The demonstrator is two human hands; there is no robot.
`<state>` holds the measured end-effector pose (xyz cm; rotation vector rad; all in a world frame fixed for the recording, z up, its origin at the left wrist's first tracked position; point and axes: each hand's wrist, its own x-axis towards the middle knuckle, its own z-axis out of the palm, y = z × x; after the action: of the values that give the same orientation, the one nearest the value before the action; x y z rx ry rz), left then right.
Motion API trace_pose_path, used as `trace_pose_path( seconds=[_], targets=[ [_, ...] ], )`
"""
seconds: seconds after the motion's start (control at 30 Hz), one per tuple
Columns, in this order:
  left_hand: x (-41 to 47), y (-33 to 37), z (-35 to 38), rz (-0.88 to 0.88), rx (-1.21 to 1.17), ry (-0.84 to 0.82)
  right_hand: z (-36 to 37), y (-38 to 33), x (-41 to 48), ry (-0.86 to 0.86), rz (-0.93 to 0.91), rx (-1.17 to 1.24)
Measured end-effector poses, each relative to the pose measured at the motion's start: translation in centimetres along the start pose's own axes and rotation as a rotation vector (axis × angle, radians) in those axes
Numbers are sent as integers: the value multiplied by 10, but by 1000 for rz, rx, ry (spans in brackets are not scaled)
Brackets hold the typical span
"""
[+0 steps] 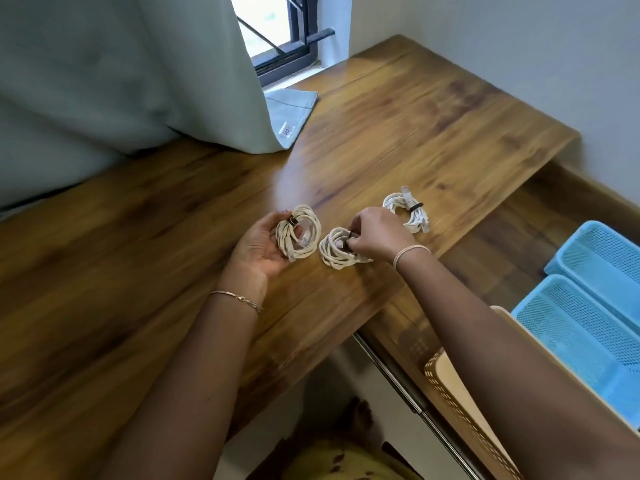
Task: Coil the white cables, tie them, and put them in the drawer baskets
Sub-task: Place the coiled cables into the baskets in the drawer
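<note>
White cable lies in three coils near the desk's (138, 271) front edge in the head view. My left hand (259, 247) lies palm up and grips the left coil (303, 252), thumb by its dark strap, fingers curled through the ring. My right hand (375, 235) pinches the tie (349, 239) on the middle coil (330, 258), which rests on the desk just beside the left one. The far coil (408, 213) lies apart to the right, already strapped. The blue baskets (571, 327) sit low on my right, with no cable in them that I can see.

I judge the step in hand to be cinching this tie. To do it well I should pull the tail snug across every loop, so that none slips free, and press the coil flat on the desk while I tighten. A loose strand could spring the coil open on the lift to the baskets.
</note>
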<state>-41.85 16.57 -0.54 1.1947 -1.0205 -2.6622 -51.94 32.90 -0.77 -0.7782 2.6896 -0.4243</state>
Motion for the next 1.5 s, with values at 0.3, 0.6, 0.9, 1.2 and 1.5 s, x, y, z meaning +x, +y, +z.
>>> trace_pose_path(
  seconds=[0.3, 0.6, 0.9, 1.2, 1.5],
  targets=[
    [4, 0, -1, -32, 144, -25, -6, 7, -22, 146, 71, 103],
    [-5, -15, 30, -94, 326, -196, -34, 40, -99, 356, 384, 360],
    [-31, -99, 93, -279, 638, -434, -15, 102, -205, 573, 752, 532],
    [-46, -182, 123, -354, 856, -507, 12, 155, -284, 796, 1058, 690],
    [-45, -243, 148, -474, 900, -537, 1, 222, -283, 877, 1133, 673]
  ],
)
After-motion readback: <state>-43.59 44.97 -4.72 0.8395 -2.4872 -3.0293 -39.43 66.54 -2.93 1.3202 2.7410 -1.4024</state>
